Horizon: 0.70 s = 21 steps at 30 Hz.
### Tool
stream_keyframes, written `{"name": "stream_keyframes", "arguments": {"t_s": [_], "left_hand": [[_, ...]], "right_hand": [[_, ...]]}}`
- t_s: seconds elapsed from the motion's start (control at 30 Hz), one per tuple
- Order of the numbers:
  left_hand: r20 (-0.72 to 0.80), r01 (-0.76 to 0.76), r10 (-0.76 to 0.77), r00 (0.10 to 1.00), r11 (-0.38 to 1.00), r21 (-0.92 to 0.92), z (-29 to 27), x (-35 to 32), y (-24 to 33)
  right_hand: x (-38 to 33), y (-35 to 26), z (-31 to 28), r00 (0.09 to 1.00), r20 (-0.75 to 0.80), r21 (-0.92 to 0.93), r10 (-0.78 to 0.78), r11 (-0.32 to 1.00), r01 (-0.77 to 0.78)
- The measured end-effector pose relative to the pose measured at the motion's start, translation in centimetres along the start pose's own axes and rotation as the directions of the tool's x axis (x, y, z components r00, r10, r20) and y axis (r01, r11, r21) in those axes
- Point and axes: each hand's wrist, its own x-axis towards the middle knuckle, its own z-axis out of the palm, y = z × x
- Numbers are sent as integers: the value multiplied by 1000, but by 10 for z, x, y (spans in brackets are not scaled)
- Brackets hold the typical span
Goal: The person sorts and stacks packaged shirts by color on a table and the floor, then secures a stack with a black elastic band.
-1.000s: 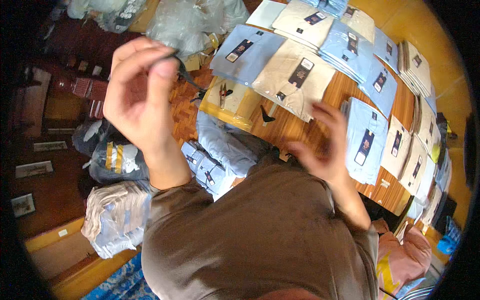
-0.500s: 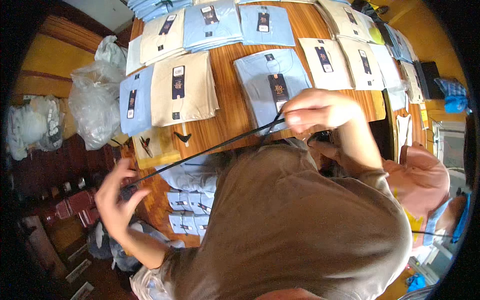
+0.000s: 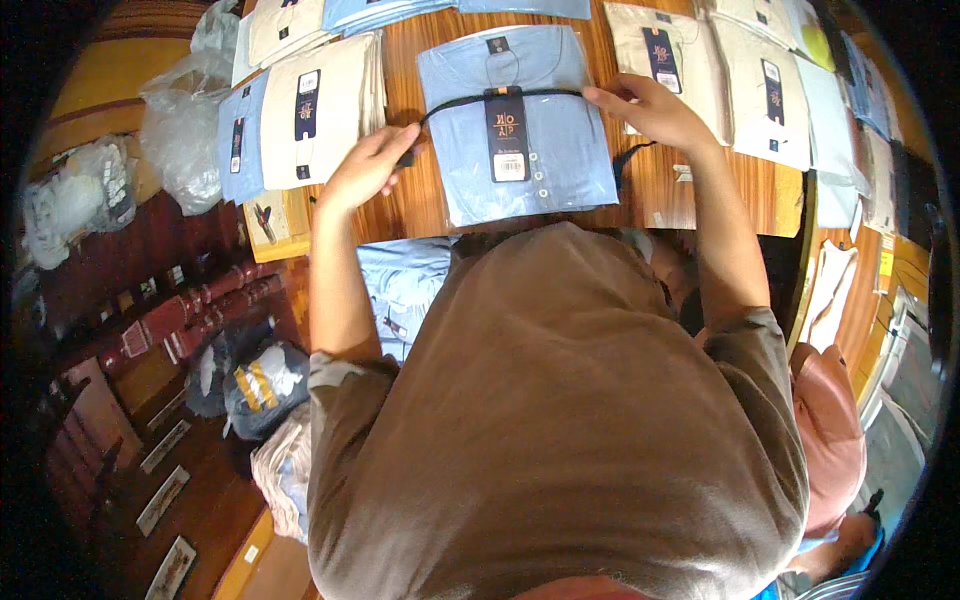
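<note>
Blue shirt (image 3: 562,135) inside clear bag (image 3: 596,192); left hand (image 3: 368,166), right hand (image 3: 658,112) pinched closed on black cord (image 3: 457,100).

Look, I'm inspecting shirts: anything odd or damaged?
Nothing looks damaged. One oddity: a thin black strap, held by fingers at both sides, crosses the plastic-wrapped light-blue shirt, unlike the folded cream shirts.

Head cam (L of fisheye pair) sits on person's head, looks steeply down: brown shirt (image 3: 570,420) v. close, filling lower ctr; table (image 3: 405,208) just beyond, up top. Wide FOV, upright; edges bend twd dark round rim.
</note>
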Motion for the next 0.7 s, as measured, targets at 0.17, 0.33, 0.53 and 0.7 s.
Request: {"name": "stream_keyframes", "arguments": {"t_s": [0.17,0.33,0.53,0.7], "left_hand": [[3,283,-285,959,951,-122,50,48,-8],[-157,-11,-42,987,948,-318,82,42,9],[-159,-421,412,897,906,-29,85,-28,-10],[40,-127,196,980,765,-632,92,-34,-14]], "right_hand": [[21,2,39,993,85,243,84,965,-103],[6,-9,65,976,-193,265,98,963,-45],[-56,-2,64,848,-401,53,-346,915,399],[-105,37,75,981,2,164,-194,968,191]]}}
